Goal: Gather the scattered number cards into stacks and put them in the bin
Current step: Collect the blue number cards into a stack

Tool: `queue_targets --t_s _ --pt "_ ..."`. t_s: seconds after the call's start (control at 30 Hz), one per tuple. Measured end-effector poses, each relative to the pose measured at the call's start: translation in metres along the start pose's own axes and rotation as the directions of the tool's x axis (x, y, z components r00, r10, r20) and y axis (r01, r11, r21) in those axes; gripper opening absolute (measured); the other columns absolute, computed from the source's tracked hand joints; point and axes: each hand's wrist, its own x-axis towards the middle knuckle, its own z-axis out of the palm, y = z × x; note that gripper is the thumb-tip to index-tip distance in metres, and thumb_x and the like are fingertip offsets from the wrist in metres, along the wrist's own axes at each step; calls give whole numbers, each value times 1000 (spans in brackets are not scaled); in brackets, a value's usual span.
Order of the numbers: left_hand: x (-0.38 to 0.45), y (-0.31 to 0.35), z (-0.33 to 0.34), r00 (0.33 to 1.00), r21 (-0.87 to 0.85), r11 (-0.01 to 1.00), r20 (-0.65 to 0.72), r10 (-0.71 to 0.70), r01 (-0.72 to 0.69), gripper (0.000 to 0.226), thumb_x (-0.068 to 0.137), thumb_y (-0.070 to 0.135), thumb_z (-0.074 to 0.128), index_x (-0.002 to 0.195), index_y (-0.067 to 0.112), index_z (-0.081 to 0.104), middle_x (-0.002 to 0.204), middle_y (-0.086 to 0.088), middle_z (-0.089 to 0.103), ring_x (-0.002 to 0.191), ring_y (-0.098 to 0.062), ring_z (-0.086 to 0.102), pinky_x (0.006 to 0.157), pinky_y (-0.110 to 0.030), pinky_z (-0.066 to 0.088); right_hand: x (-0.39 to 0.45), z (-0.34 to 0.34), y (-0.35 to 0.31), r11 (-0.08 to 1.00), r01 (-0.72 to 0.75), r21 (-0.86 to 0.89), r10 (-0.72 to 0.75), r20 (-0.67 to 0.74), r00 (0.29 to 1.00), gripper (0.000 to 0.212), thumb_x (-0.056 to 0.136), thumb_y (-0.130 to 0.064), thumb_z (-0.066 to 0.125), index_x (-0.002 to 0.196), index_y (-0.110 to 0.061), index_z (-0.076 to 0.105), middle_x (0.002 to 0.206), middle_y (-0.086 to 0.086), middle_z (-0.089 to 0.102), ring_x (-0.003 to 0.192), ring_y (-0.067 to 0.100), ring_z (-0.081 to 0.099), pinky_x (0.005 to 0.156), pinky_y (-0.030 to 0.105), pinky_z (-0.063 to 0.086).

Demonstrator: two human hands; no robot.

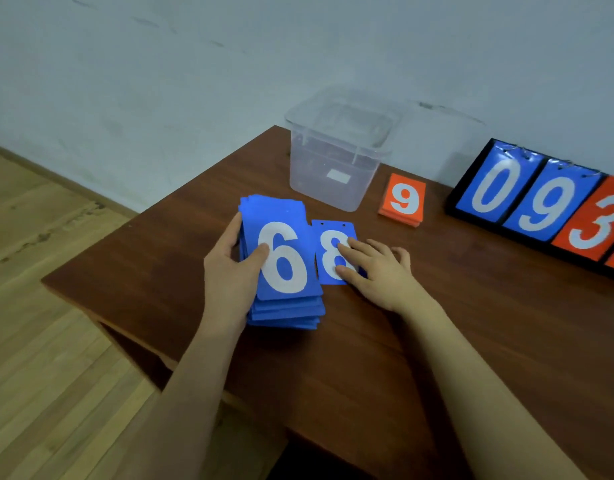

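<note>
We are still gathering blue cards, with the clear bin (336, 161) holding none that we can see. Our left hand (231, 271) grips the blue stack (285, 268) topped by a 6, just in front of the bin, thumb curled over it. Our right hand (375, 268) presses spread, straight fingers on the lone 8 card (328, 251) touching the stack. Next, we judge, it needs sliding onto the stack. The orange stack (402, 199) waits right of the bin.

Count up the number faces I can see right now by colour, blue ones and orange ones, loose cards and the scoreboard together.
Blue faces: 4, the 6 on the stack, the loose 8, and the scoreboard's 0 and 9
Orange faces: 2 readable, the loose 9 and the scoreboard's 3; a further orange panel is cut off
Total: 6
</note>
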Motion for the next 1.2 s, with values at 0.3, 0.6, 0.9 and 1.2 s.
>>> queue_targets --t_s 0.3,0.6,0.9,1.2 --pt "-27 -11 50 982 17 1000 188 -12 9 56 85 10 64 136 24 46 127 5 58 100 -6 61 75 -19 56 -69 -19 40 970 -152 188 171 -89 981 40 88 -51 54 126 -37 53 119 -12 47 115 14 39 97 35 19" --pt "-24 -11 63 981 52 998 189 -30 21 54 85 11 64 135 25 47 126 6 59 101 -8 62 73 -21 57 -36 -34 59 896 -312 317 325 14 946 69 72 -60 69 131 -32 47 132 -2 35 124 22 30 100 35 22" --pt "-22 -13 65 982 66 998 187 -33 21 51 86 12 63 133 25 49 119 7 62 95 -7 63 67 -19 57 -24 -29 62 871 -333 360 313 113 943 49 70 -40 78 107 -25 51 125 -3 37 116 18 33 100 38 25" --pt "-27 -5 54 988 80 996 155 17 -30 51 87 13 62 134 26 48 117 7 61 95 -10 63 64 -20 57 -56 -25 48 480 -77 874 403 -141 904 33 86 -6 65 110 -25 51 110 1 64 97 14 66 62 30 59"
